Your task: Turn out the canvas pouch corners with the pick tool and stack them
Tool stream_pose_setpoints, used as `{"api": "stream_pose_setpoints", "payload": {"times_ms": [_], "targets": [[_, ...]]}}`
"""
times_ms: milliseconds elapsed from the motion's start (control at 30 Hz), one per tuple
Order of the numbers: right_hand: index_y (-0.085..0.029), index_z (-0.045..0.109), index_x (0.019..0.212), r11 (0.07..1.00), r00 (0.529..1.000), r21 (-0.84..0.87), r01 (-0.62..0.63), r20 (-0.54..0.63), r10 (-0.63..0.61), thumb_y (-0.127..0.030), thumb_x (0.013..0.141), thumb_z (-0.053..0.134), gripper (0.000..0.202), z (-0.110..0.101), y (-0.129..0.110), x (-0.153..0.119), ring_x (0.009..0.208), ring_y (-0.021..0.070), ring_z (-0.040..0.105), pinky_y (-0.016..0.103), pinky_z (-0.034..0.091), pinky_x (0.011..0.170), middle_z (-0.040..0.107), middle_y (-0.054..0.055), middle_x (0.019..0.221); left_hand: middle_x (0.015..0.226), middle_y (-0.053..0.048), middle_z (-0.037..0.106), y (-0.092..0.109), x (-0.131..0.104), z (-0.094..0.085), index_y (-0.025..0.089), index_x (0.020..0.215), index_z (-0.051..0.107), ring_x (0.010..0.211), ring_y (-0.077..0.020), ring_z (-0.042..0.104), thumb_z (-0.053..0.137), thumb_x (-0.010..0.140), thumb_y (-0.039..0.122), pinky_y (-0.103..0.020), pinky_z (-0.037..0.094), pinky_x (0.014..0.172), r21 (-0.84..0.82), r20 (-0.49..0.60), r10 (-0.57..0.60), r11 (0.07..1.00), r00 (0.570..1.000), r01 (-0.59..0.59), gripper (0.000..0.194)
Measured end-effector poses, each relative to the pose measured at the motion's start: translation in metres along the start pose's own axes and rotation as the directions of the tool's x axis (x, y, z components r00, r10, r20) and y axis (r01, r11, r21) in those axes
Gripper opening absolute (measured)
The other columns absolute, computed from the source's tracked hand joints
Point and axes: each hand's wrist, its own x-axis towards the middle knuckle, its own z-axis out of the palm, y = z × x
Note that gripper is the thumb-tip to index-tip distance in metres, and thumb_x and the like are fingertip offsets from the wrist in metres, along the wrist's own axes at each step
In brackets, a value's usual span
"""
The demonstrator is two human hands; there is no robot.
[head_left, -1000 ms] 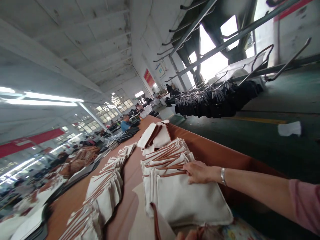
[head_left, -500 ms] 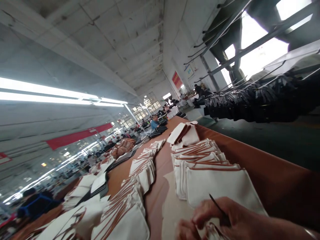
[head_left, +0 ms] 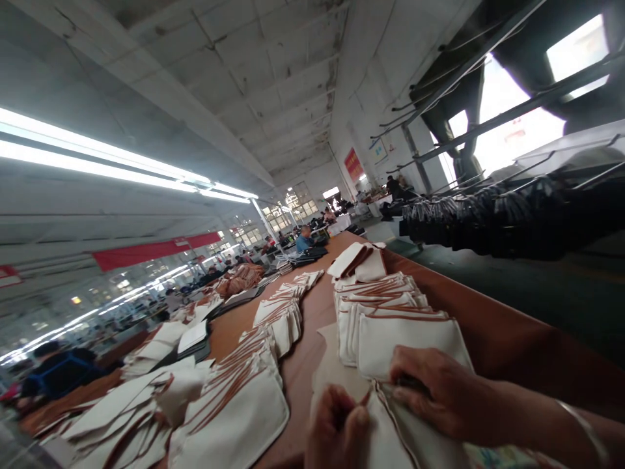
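In the lower middle of the head view, a white pouch-like leather piece (head_left: 390, 426) with a brown-edged opening is held in both hands. My left hand (head_left: 336, 426) pinches its upper left corner, fingers closed. My right hand (head_left: 434, 391) grips its upper right edge; a dark shape shows under the curled fingers, too hidden to name. Just behind the hands stands a row of similar white pieces (head_left: 407, 339) with brown edges, the front one partly covered by my right hand. Beneath lies a beige sheet (head_left: 328, 365) on the brown-covered table (head_left: 305, 384).
To the left runs another row of white pieces (head_left: 244, 417), with loose white panels (head_left: 122, 404) beyond it. Farther along lie brown bundles (head_left: 241, 280). A rack with dark hanging items (head_left: 488, 218) stands to the right. A person in blue (head_left: 303, 241) sits farther up the table.
Both hands have moved up into fuller view, with the white piece now spread between them. The dark pointed tool that stuck up from my right hand no longer shows clearly.
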Motion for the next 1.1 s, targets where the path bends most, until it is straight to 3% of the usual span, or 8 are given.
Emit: {"api": "stream_pose_setpoints", "payload": {"times_ms": [100, 233, 467, 567, 700, 800, 933, 1100], "targets": [[-0.022, 0.059, 0.097, 0.999, 1.000, -0.037, 0.017, 0.008, -0.017, -0.027, 0.087, 0.061, 0.011, 0.004, -0.004, -0.002, 0.078, 0.0176, 0.057, 0.028, 0.039, 0.070, 0.065, 0.002, 0.091, 0.067, 0.006, 0.053, 0.000, 0.011, -0.009, 0.018, 0.104, 0.062, 0.059, -0.0093, 0.042, 0.085, 0.062, 0.059, -0.021, 0.029, 0.055, -0.165, 0.190, -0.058, 0.982, 0.980, 0.090, 0.063], [-0.019, 0.059, 0.091, 0.999, 1.000, -0.047, 0.026, -0.016, -0.026, -0.020, 0.082, 0.061, 0.009, 0.014, -0.007, -0.012, 0.073, 0.0163, 0.054, 0.028, 0.036, 0.066, 0.063, 0.003, 0.085, 0.064, 0.004, 0.054, 0.010, 0.010, -0.004, 0.016, 0.076, 0.063, 0.059, -0.0106, 0.046, 0.085, 0.067, 0.047, -0.022, 0.031, 0.056, -0.081, 0.361, -0.126, 0.983, 0.924, 0.166, 0.039], [-0.019, 0.061, 0.091, 0.998, 0.999, -0.058, 0.039, 0.017, -0.038, -0.026, 0.092, 0.050, 0.013, 0.009, -0.009, -0.026, 0.082, 0.0196, 0.058, 0.030, 0.040, 0.075, 0.065, 0.006, 0.090, 0.069, 0.002, 0.051, 0.028, 0.000, 0.017, 0.017, 0.070, 0.064, 0.065, -0.0136, 0.045, 0.066, 0.085, 0.040, -0.023, 0.033, 0.060, 0.204, 0.317, 0.094, 0.965, 0.944, -0.164, 0.027], [-0.018, 0.060, 0.083, 0.988, 0.996, 0.129, -0.082, -0.031, 0.087, -0.023, 0.085, 0.054, 0.008, 0.009, -0.005, -0.025, 0.074, 0.0165, 0.055, 0.027, 0.040, 0.068, 0.062, 0.003, 0.080, 0.072, 0.001, 0.052, 0.029, -0.002, 0.026, 0.018, 0.070, 0.061, 0.067, -0.0145, 0.048, 0.057, 0.090, 0.038, -0.024, 0.034, 0.063, 0.216, 0.333, 0.137, 0.952, 0.933, -0.217, 0.029], [-0.021, 0.057, 0.086, 0.668, 0.892, 0.603, -0.436, 0.194, 0.408, -0.028, 0.075, 0.056, 0.014, 0.005, 0.005, -0.020, 0.042, 0.0102, 0.038, 0.021, 0.027, 0.038, 0.044, -0.006, 0.055, 0.071, 0.002, 0.050, 0.025, 0.001, 0.032, 0.018, 0.073, 0.061, 0.066, -0.0141, 0.045, 0.058, 0.089, 0.047, -0.024, 0.036, 0.063, 0.071, 0.344, 0.020, 0.996, 0.939, -0.047, 0.033], [-0.022, 0.056, 0.090, 0.459, 0.836, 0.723, -0.516, 0.310, 0.452, -0.030, 0.073, 0.056, 0.019, 0.001, 0.010, -0.018, 0.031, 0.0079, 0.030, 0.020, 0.021, 0.029, 0.045, -0.008, 0.053, 0.065, 0.003, 0.047, 0.020, 0.007, 0.036, 0.018, 0.073, 0.059, 0.060, -0.0121, 0.041, 0.062, 0.084, 0.051, -0.023, 0.034, 0.057, -0.091, 0.346, -0.106, 0.985, 0.932, 0.146, 0.035], [-0.020, 0.057, 0.086, 0.412, 0.852, 0.776, -0.477, 0.294, 0.433, -0.027, 0.072, 0.059, 0.015, 0.004, 0.016, -0.019, 0.032, 0.0052, 0.033, 0.016, 0.024, 0.031, 0.046, -0.008, 0.055, 0.056, 0.006, 0.042, 0.014, 0.018, 0.044, 0.018, 0.069, 0.055, 0.050, -0.0086, 0.033, 0.070, 0.076, 0.056, -0.021, 0.025, 0.047, -0.257, 0.395, -0.218, 0.907, 0.893, 0.335, 0.042], [-0.021, 0.058, 0.088, 0.421, 0.845, 0.762, -0.492, 0.301, 0.443, -0.027, 0.076, 0.059, 0.014, 0.009, 0.034, -0.017, 0.031, 0.0053, 0.032, 0.017, 0.025, 0.031, 0.044, -0.009, 0.052, 0.059, 0.002, 0.050, 0.012, 0.030, 0.053, 0.015, 0.071, 0.059, 0.051, -0.0076, 0.037, 0.078, 0.067, 0.065, -0.020, 0.022, 0.046, -0.212, 0.457, -0.227, 0.911, 0.860, 0.353, 0.053]]}}
